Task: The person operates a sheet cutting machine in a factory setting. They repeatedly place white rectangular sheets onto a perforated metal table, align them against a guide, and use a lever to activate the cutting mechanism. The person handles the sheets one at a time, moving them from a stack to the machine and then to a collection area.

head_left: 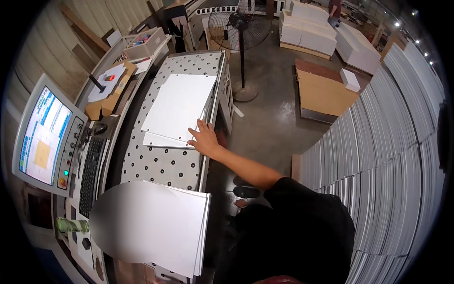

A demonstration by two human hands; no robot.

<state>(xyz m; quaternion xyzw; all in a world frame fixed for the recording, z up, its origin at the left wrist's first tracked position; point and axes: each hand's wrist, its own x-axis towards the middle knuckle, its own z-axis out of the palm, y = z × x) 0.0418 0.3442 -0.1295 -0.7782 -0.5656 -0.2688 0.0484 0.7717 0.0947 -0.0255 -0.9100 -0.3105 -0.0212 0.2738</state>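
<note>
My right hand (205,138) is palm down, its fingers spread over the near right corner of a white panel (179,102). That panel lies slightly askew on another white panel (163,140), whose edge shows below it. Both rest on a pale table (161,163) dotted with black round studs. Closer to me, a stack of white panels (189,222) lies on the same table, its right edges slightly fanned. A blurred grey oval hides the left part of that stack. My left hand is not in view.
On the left are a control screen (45,137), a black keyboard (90,173), a mouse (100,128) and a green bottle (72,225). A standing fan (241,47) is beyond the table. Tall panel stacks (378,175) line the right; a low brown-topped stack (324,92) sits on the floor.
</note>
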